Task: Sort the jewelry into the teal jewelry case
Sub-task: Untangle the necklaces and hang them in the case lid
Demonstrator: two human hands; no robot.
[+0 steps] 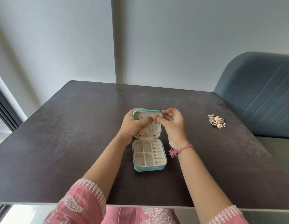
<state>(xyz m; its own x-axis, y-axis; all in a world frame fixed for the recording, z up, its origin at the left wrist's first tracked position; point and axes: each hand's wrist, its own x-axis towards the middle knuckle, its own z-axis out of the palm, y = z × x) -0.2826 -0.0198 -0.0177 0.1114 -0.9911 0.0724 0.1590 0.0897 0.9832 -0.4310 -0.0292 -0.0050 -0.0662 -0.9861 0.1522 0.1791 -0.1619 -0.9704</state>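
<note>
- Nearest: teal jewelry case (149,168) lies open on the dark table (59,126), base toward the person. Its cream compartments and ring rolls look unfilled; sorting seems early.
- Lid (160,126) stands up at the far side of the base, with thin chains (151,127) hanging down its inner face and small pendants near the hinge line.
- Left hand (132,126) grips the lid's left edge, fingers wrapped behind and thumb pressed across the inner face on the chains.
- Right hand (172,125) has thumb and forefinger pinched together at the lid's upper right, apparently on a chain end or hook; the thing pinched is too small to make out. Other fingers loosely curled.
- Risk: chains lie close together; pulling one sideways could tangle it with its neighbours.
- Risk: a chain end missing its hook would slide down and drop into the base compartments.
- Risk: the left hand alone steadies the lid; a hard push could tip the light case or fold it shut on the fingers.
- Far right: jewelry pile (216,120) sits well apart from the case, near the blue chair (261,94). Long reaches across invite dropped small pieces off the table edge.
</note>
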